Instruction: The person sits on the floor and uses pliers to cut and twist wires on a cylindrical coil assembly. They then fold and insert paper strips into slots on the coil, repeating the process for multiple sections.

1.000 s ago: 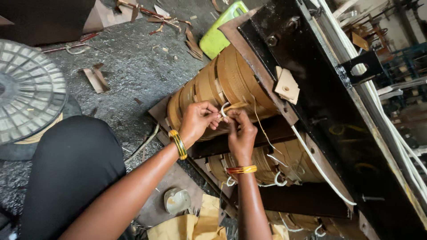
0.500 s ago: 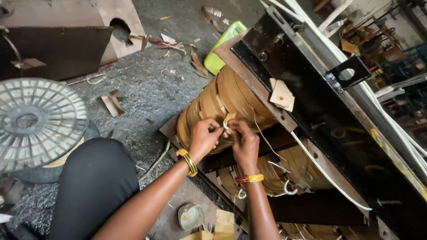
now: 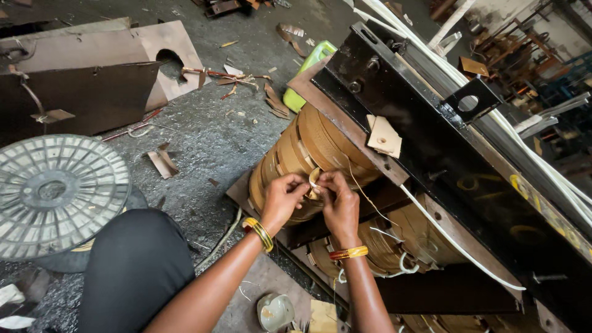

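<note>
My left hand and my right hand meet on the side of a tan paper-wrapped coil. Both pinch a small strip of pale tape or paper against the coil. A thin pale string runs from the fingers up across the coil. Each wrist wears yellow and red bangles. The coil sits under a black steel frame. A second wrapped coil lies just right of my right forearm.
A round grey ribbed disc lies at left beside my black-clad knee. Brown board sheets and scraps litter the grey floor. A green object lies behind the coil. White cables run along the frame. A small tape roll sits below.
The view has shifted, so the coil and hands sit lower and more central. Both hands stay together on the coil, fingers still working the small strip.
</note>
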